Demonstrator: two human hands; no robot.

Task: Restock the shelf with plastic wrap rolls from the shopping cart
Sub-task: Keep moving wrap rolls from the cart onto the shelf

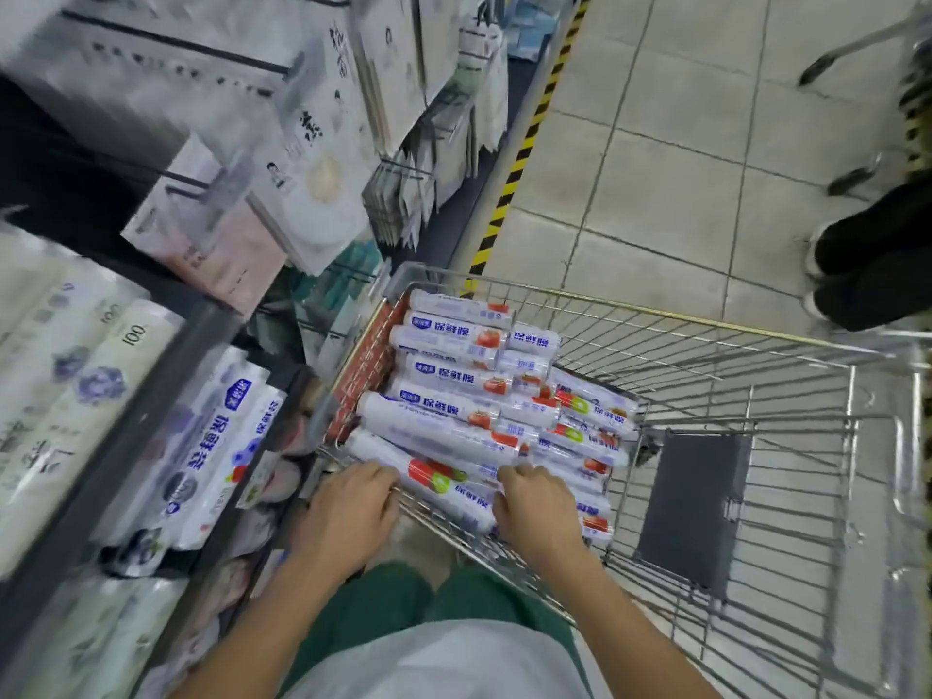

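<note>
Our left hand [353, 512] and right hand [534, 507] grip, it seems, the nearest roll [444, 484] atop the pile [469, 375] in the cart [706, 322]. Yanking it out could topple that pile; it looks loosely stacked.

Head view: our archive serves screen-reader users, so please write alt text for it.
Seen from above, a person's left hand and right hand grip the nearest plastic wrap roll in a wire shopping cart stacked with more rolls. A shelf of packaged goods stands to the left, tiled floor to the right.
</note>
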